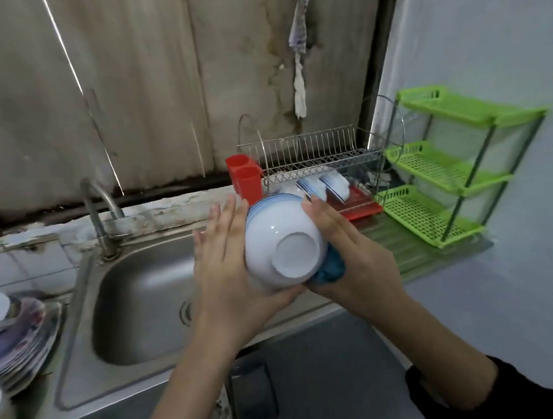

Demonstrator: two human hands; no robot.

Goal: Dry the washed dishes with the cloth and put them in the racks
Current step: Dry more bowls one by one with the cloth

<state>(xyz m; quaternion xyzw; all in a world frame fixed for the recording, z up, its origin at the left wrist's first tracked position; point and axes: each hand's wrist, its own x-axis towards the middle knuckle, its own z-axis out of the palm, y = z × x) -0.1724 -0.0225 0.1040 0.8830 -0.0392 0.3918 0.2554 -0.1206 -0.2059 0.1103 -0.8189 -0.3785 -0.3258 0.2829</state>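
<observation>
The bowl (283,239) is tipped, foot facing the camera; it is braced by the flat-fingered left hand (225,260). The cloth (330,268) is gripped by the right hand (352,252)

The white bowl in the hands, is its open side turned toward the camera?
No, the white bowl shows its round foot to the camera, and its blue-edged rim points away toward the metal rack.

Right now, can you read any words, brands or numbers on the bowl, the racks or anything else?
No readable text anywhere.
On the bowl: blue rim band only, base blank.
On the hanging rag: printed pattern, too blurred to read.
On the stacked plates: coloured patterns, no lettering.
</observation>
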